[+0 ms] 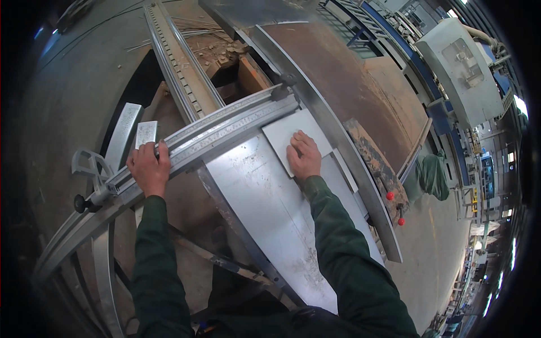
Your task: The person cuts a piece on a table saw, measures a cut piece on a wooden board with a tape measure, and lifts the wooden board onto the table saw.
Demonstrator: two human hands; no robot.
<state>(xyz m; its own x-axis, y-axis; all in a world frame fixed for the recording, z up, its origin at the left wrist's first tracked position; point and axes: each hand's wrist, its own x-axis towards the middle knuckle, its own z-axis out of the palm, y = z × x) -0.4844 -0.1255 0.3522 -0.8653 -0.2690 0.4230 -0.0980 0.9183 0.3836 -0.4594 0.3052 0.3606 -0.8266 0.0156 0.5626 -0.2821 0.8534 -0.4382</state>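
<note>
My left hand (pixel 149 169) is closed around the left part of a long aluminium crosscut fence (pixel 225 125), fingers over its top and thumb along the near side. At the fence's right end a small white panel (pixel 276 132) lies flat on the bare metal sliding table (pixel 253 186) of a panel saw. Bunched fingers of my right hand (pixel 304 155) press down on this panel, near its right side. The panel's far edge lies along the fence. A narrow pale strip (pixel 345 170) sits just right of the panel, beside the saw's long metal rail (pixel 366 174).
A brown, dusty saw table (pixel 349 73) spreads beyond the rail. Two red-knobbed levers (pixel 390 196) stick out at its near end. Offcuts and sawdust (pixel 217 50) lie beyond the fence. A black knob (pixel 80 203) juts from the fence's left end. A green bag (pixel 433 176) stands right.
</note>
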